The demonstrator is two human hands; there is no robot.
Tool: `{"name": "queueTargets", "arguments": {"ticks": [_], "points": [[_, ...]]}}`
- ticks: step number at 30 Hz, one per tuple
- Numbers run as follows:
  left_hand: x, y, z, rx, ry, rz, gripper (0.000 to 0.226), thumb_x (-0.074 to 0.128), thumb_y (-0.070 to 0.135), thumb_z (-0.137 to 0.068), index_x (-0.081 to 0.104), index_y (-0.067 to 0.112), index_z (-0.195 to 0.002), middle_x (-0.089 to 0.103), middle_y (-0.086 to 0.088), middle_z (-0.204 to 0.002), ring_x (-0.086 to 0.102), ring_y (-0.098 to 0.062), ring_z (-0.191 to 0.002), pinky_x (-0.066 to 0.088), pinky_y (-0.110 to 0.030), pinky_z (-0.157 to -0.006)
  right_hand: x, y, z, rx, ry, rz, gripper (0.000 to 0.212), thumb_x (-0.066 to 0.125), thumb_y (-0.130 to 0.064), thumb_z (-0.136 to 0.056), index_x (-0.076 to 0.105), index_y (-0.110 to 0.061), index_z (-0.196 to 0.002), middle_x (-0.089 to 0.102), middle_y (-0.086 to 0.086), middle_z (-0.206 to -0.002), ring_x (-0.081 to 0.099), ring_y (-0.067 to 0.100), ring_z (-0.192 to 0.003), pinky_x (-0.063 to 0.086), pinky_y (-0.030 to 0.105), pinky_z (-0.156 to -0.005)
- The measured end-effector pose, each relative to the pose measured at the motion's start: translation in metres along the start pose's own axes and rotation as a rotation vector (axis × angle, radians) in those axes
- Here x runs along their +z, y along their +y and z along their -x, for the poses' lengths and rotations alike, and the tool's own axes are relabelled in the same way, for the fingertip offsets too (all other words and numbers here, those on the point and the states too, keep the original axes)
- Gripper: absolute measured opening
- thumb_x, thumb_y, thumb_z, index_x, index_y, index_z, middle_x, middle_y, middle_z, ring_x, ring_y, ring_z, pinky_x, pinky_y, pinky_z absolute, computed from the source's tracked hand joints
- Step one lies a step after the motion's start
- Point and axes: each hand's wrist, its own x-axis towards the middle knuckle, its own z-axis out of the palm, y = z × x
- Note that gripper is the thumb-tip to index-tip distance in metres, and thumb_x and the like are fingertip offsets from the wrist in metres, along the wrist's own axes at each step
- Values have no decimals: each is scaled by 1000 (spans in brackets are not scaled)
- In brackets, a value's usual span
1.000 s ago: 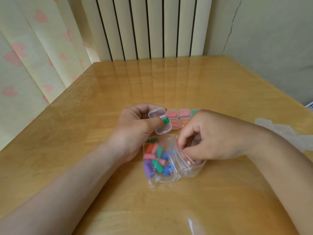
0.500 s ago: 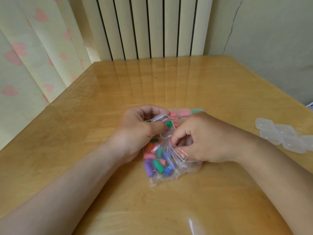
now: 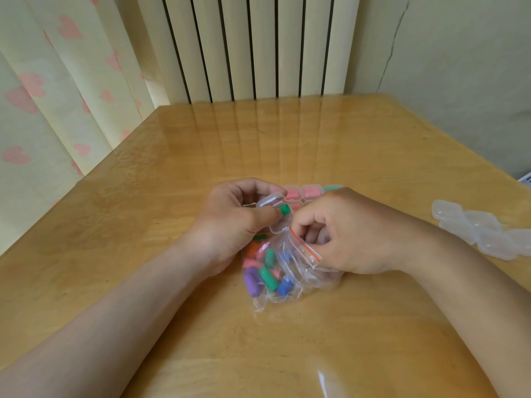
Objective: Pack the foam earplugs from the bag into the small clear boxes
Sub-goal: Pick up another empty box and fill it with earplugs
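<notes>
On table (image 3: 316,156), near centre. Item: right hand (image 3: 353,234), fingers curled into mouth of bag (image 3: 298,271), pinching its red-striped edge; whether they hold a plug cannot be told. Item: left hand (image 3: 230,222), fingers wrapped round open box (image 3: 271,201), thumb pressing green earplug (image 3: 285,209) into it. Item: bag, thin limp slippery film, best taken at the mouth; holds loose earplugs (image 3: 268,278), mixed colours. Item: empty boxes (image 3: 477,225), well right. Item: filled boxes (image 3: 310,192), behind hands, pink and green inside. Earplugs likely light, soft, squashy; pinch gently by the sides.
</notes>
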Motion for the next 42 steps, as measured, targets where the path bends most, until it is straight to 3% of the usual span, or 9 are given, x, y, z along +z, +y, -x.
{"name": "queueTargets", "arguments": {"ticks": [4, 9, 12, 19, 21, 24, 32, 38, 42], "points": [[-1, -1, -1, -4, 6, -8, 22, 69, -15, -79, 72, 6, -87, 71, -26, -101, 67, -28, -78, 57, -37, -75, 0, -1, 0, 14, -3, -28, 13, 71, -8, -86, 67, -17, -78, 71, 3, -71, 70, 17, -57, 48, 16, -49], [0, 1, 1, 4, -8, -8, 22, 71, -14, -76, 72, 6, -86, 71, -26, -98, 67, -27, -76, 57, -37, -75, -4, -5, 4, -7, -17, -20, 13, 73, -8, -84, 67, -18, -78, 62, -23, -59, 56, -14, -65, 41, 7, -54], [-1, 0, 0, 15, -9, -18, 23, 68, -16, -79, 71, 4, -88, 71, -27, -100, 67, -27, -77, 57, -35, -74, -7, -6, 5, -1, -3, -99, 16, 73, -5, -81, 66, -19, -78, 62, -27, -60, 57, -4, -55, 43, 11, -54], [-3, -2, -1, 19, -24, -31, 22, 73, 2, -66, 72, 7, -88, 72, -26, -101, 69, -31, -80, 58, -42, -77, -16, -5, 9, 7, 59, -311, 24, 65, 9, -83, 67, -15, -79, 75, 8, -79, 76, 22, -72, 59, 30, -68], [-2, -1, -1, 17, -31, -33, 22, 74, 1, -68, 72, 6, -89, 72, -24, -103, 70, -33, -84, 57, -45, -80, -17, -4, 7, -15, 99, -360, 25, 63, 13, -83, 67, -12, -80, 74, 10, -83, 76, 26, -73, 58, 29, -67], [-2, 0, 0, 17, -54, -3, 19, 71, -12, -79, 69, 2, -92, 76, -14, -96, 71, -23, -75, 57, -32, -67, -17, -3, 6, -38, 144, -441, 27, 59, 19, -84, 67, -7, -81, 73, 13, -83, 76, 23, -71, 56, 23, -62], [-2, 3, 1, 20, -62, 17, 19, 67, -14, -83, 69, 3, -91, 77, -7, -95, 70, -20, -75, 55, -27, -64, -17, -1, 3, -61, 216, -441, 28, 60, 18, -83, 67, -9, -78, 73, 7, -79, 76, 24, -72, 59, 30, -62], [-2, 1, -2, 21, -24, 10, 18, 67, -12, -83, 70, 5, -87, 74, -13, -83, 71, -22, -72, 56, -32, -70, -20, 1, 9, 8, 24, -327, 19, 64, 11, -81, 67, -7, -75, 73, 12, -68, 72, 26, -62, 60, 35, -60], [-2, 0, -1, 29, -17, 6, 20, 69, -12, -82, 71, 8, -83, 74, -22, -93, 70, -24, -76, 55, -34, -74, -13, -2, 8, -27, -166, -59, 15, 69, 0, -79, 74, -14, -75, 72, -6, -67, 64, 3, -62, 52, 21, -60]]}}
